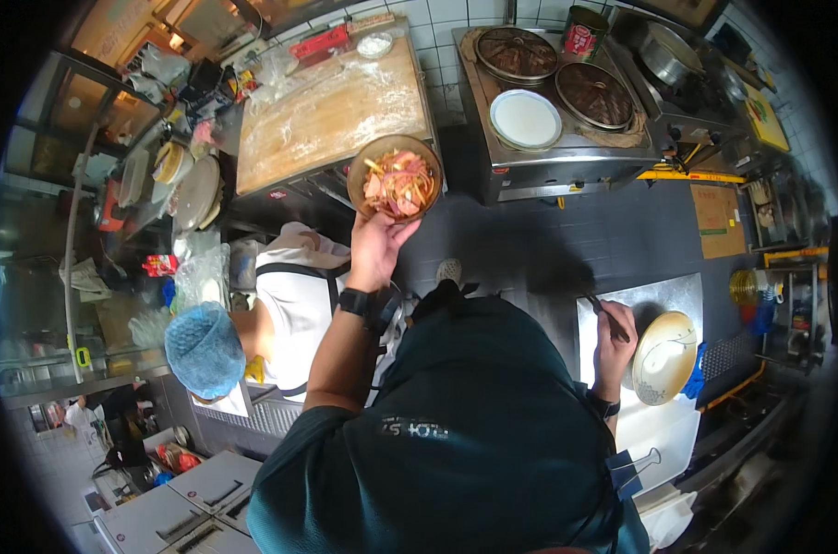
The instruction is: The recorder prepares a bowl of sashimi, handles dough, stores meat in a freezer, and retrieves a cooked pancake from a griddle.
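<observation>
A brown bowl (358,181) of sliced sausage, red onion and shredded food rests on my left hand (379,251), whose fingers and thumb grip its near rim. A black watch-like band is on that wrist. Lower right, my right hand (616,339) is closed around a dark handle, perhaps of tongs or a utensil (594,302); its far end is too dark to tell. Just right of this hand lies an oval patterned plate (664,356) over a steel counter (678,294). A large black binder clip (624,473) sits near white plastic containers (658,443).
A co-worker in a blue hair net (205,352) stands close at left. Ahead is a floured wooden board (336,104). Right of it, a steel cooking station (564,156) holds two round dark lids (516,54) and a white plate (525,119). Cardboard (718,220) lies on the floor.
</observation>
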A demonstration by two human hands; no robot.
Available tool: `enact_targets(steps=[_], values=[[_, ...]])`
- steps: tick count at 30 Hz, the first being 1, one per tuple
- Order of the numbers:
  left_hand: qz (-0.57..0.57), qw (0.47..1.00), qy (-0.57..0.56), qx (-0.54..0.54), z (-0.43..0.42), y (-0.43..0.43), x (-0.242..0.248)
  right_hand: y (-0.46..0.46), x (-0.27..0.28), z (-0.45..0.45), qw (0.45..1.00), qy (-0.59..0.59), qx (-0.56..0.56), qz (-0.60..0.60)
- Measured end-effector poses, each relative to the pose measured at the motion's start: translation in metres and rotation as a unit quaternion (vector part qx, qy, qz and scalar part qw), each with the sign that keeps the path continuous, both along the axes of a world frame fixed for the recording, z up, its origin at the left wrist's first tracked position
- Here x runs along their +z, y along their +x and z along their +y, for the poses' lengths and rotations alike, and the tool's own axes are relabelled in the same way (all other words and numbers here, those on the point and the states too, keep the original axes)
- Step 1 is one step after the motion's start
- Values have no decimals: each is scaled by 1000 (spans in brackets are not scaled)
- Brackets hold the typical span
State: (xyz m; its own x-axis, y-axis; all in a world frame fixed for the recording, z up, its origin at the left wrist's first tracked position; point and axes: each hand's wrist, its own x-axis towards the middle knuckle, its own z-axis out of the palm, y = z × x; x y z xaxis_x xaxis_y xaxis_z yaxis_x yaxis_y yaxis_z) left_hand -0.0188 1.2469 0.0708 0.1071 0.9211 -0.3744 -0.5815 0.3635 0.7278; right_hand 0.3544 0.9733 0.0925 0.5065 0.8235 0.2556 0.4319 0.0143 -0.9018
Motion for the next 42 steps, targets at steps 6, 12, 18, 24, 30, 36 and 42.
enact_targets(steps=[6, 12, 18, 24, 30, 36, 42], values=[[4, 1000, -18, 5, 26, 10, -6, -1, 1, 28, 1000, -5, 16, -5], [25, 999, -10, -19, 11, 22, 3, 2, -3, 16, 1000, -16, 6, -16], [39, 998, 10, -40, -18, 39, 9, 4, 0, -13, 999, -31, -3, -13], [65, 996, 7, -67, -59, 56, 9, 10, -4, -54, 999, -28, -13, -13], [89, 986, -5, -138, -87, 82, 5, 16, -10, -94, 996, 14, -57, 68], [61, 970, -36, -234, -90, 110, -14, 18, -25, -124, 977, 95, -108, 157], [87, 943, -27, -320, -69, 143, -15, -3, -23, -125, 937, 130, -203, 253]])
